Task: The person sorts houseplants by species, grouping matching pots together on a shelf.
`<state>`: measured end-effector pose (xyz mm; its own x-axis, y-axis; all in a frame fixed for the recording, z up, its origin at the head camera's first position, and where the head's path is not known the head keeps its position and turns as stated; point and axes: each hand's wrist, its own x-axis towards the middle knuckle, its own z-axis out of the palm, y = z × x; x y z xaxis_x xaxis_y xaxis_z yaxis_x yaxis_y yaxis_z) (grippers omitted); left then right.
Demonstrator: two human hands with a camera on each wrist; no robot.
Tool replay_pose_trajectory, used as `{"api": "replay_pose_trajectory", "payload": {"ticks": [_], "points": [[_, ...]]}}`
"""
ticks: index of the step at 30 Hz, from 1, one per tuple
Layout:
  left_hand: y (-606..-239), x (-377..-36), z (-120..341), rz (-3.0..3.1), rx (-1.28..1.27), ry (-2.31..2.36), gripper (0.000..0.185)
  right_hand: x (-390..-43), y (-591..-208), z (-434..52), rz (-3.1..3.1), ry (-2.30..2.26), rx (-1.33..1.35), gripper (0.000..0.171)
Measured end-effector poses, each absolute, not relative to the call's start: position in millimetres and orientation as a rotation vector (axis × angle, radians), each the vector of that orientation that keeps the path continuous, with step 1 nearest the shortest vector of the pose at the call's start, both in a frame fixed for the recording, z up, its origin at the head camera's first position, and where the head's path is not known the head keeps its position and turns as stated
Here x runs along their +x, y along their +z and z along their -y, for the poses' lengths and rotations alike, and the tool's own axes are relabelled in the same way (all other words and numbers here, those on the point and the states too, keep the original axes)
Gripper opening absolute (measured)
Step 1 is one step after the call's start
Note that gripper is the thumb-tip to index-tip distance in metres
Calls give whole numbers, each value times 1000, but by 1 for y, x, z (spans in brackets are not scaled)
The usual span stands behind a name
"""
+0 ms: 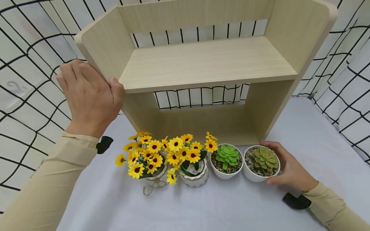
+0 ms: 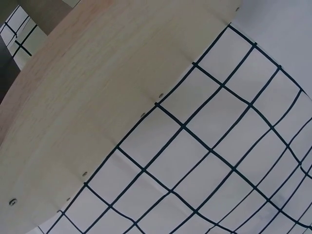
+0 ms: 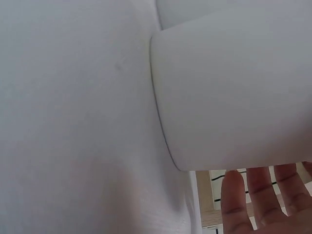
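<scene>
A pale wooden shelf unit (image 1: 208, 61) with two tiers stands upright on the white cloth. My left hand (image 1: 91, 96) holds its left side panel (image 2: 97, 92), the thumb over the front edge and the fingers along the outer face. At the right end of a row of pots, my right hand (image 1: 289, 170) grips a white pot with a dull green succulent (image 1: 264, 160), thumb in front and fingers round the far side. That pot's smooth white wall (image 3: 234, 97) fills much of the right wrist view, with several fingers (image 3: 234, 195) beside it.
Left of the held pot stands a bright green succulent (image 1: 227, 157) in a white pot, close beside it. Two pots of yellow artificial sunflowers (image 1: 183, 150) (image 1: 147, 157) continue the row before the shelf. Black wire grid (image 1: 31, 106) over white sheeting encloses the white-covered table (image 1: 202, 211).
</scene>
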<state>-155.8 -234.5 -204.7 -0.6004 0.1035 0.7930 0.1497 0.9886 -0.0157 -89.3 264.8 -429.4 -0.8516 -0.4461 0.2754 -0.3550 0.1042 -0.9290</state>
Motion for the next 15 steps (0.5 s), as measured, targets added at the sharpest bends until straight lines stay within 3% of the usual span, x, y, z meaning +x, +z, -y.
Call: {"api": "replay_pose_trajectory", "payload": {"ticks": [15], "points": [[-206,-155,234,2234,-164,-60,58,-89,-436,-265,-2312,-1861,-803,102]]}}
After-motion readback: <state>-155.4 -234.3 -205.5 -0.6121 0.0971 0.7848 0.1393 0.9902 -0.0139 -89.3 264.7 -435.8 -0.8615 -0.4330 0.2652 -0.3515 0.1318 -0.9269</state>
